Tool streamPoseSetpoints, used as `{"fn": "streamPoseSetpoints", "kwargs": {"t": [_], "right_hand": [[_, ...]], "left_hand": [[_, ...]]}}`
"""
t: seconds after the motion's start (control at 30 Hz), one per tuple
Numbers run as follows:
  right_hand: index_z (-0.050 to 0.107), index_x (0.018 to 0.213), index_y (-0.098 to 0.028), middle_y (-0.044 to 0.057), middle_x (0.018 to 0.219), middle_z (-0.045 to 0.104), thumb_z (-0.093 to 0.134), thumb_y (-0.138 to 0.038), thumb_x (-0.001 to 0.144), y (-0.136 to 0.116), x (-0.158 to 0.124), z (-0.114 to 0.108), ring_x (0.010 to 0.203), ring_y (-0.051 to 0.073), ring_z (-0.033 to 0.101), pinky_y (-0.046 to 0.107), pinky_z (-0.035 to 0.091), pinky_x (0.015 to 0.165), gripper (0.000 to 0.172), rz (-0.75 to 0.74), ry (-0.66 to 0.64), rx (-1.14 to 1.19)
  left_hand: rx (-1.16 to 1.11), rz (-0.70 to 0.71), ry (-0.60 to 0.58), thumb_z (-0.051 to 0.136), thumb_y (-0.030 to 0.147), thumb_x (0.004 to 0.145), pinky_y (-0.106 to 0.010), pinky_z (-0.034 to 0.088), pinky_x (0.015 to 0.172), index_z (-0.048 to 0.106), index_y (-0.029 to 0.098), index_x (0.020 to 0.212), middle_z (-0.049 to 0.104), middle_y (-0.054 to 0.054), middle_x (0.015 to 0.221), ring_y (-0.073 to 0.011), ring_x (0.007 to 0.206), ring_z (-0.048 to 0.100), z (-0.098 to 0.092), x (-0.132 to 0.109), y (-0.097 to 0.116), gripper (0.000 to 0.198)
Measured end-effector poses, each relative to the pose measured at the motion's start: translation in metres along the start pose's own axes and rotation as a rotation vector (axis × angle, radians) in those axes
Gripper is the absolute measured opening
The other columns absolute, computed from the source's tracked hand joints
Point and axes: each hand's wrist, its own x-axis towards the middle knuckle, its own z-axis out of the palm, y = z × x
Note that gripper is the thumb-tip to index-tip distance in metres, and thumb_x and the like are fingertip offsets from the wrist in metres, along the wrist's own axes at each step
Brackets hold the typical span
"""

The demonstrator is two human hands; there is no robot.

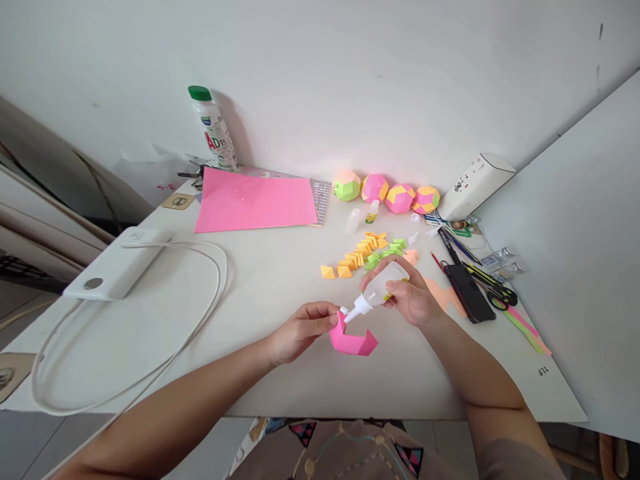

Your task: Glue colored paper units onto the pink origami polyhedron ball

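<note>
Between thumb and fingers, my left hand (pixel 306 328) pinches one end of a folded pink paper piece (pixel 354 343), curved like an open ring above the table. A small white cap-like bit (pixel 344 311) shows by those fingertips. My right hand (pixel 406 297) is wrapped round a clear glue bottle (pixel 383 285), tilted so that its white nozzle points down left at the pink paper's held end. Whether the tip touches the paper I cannot tell. Beyond the right hand lie folded orange paper pieces (pixel 361 255), green ones (pixel 393 251) and a few peach ones (pixel 411 256).
Several finished paper balls (pixel 374 189) line the wall. Pink sheets (pixel 255 200) lie at back left near a white bottle with a green cap (pixel 213 130). A white power strip (pixel 117 263) with looping cable is left; a black phone (pixel 469 293) and scissors (pixel 493 283) lie right.
</note>
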Motion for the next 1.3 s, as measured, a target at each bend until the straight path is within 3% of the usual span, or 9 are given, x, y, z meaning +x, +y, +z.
{"fn": "streamPoseSetpoints", "kwargs": {"t": [0.23, 0.43, 0.57, 0.8, 1.0, 1.13, 1.3], "right_hand": [[0.053, 0.090, -0.022, 0.003, 0.080, 0.068, 0.063, -0.031, 0.076, -0.002, 0.002, -0.002, 0.052, 0.010, 0.048, 0.023, 0.032, 0.045, 0.019, 0.047, 0.095, 0.029], [0.052, 0.085, -0.020, 0.002, 0.074, 0.067, 0.061, -0.033, 0.074, -0.016, 0.005, -0.010, 0.044, 0.010, 0.045, 0.022, 0.029, 0.040, 0.019, 0.008, 0.270, 0.081], [0.052, 0.081, -0.020, 0.002, 0.069, 0.066, 0.062, -0.035, 0.071, -0.025, 0.004, -0.014, 0.042, 0.009, 0.044, 0.021, 0.025, 0.037, 0.021, -0.003, 0.334, 0.110], [0.053, 0.080, -0.019, 0.001, 0.066, 0.064, 0.060, -0.039, 0.076, -0.025, 0.002, -0.012, 0.041, 0.009, 0.046, 0.021, 0.028, 0.037, 0.021, -0.006, 0.302, 0.078], [0.052, 0.086, -0.020, 0.001, 0.071, 0.066, 0.062, -0.038, 0.077, -0.024, -0.001, -0.011, 0.041, 0.008, 0.045, 0.020, 0.029, 0.036, 0.022, -0.032, 0.276, 0.029], [0.051, 0.084, -0.020, 0.001, 0.069, 0.065, 0.063, -0.040, 0.079, -0.023, -0.003, -0.006, 0.041, 0.008, 0.046, 0.020, 0.029, 0.037, 0.023, -0.032, 0.235, -0.007], [0.050, 0.082, -0.021, 0.000, 0.069, 0.064, 0.063, -0.042, 0.081, -0.018, -0.007, 0.005, 0.044, 0.008, 0.045, 0.022, 0.032, 0.040, 0.025, -0.044, 0.174, -0.037]], "left_hand": [[0.017, 0.026, 0.005, 0.071, 0.036, 0.075, -0.027, 0.035, 0.065, 0.065, 0.014, 0.067, 0.057, -0.002, 0.066, -0.0137, 0.065, 0.048, -0.001, 0.000, 0.001, 0.024], [0.159, 0.229, 0.001, 0.062, 0.033, 0.083, -0.030, 0.037, 0.069, 0.067, 0.015, 0.072, 0.057, -0.004, 0.072, -0.0159, 0.070, 0.050, -0.003, -0.001, 0.008, 0.022], [0.106, 0.264, -0.014, 0.062, 0.029, 0.082, -0.031, 0.039, 0.072, 0.068, 0.016, 0.075, 0.059, -0.005, 0.079, -0.0175, 0.075, 0.052, -0.006, -0.002, 0.011, 0.016], [-0.081, 0.180, -0.013, 0.064, 0.027, 0.079, -0.030, 0.038, 0.071, 0.063, 0.017, 0.075, 0.060, -0.004, 0.077, -0.0166, 0.074, 0.052, -0.013, 0.002, 0.005, 0.012], [-0.035, 0.173, -0.029, 0.064, 0.027, 0.078, -0.031, 0.039, 0.071, 0.060, 0.015, 0.072, 0.066, -0.008, 0.081, -0.0187, 0.075, 0.056, -0.011, 0.002, 0.006, 0.014], [-0.052, 0.178, -0.072, 0.064, 0.028, 0.076, -0.032, 0.041, 0.069, 0.050, 0.016, 0.065, 0.069, -0.010, 0.085, -0.0241, 0.083, 0.061, -0.013, 0.001, 0.005, 0.021], [-0.144, 0.142, -0.058, 0.062, 0.029, 0.074, -0.026, 0.038, 0.052, 0.036, 0.019, 0.063, 0.072, -0.011, 0.077, -0.0184, 0.060, 0.059, -0.013, 0.001, 0.002, 0.030]]}}
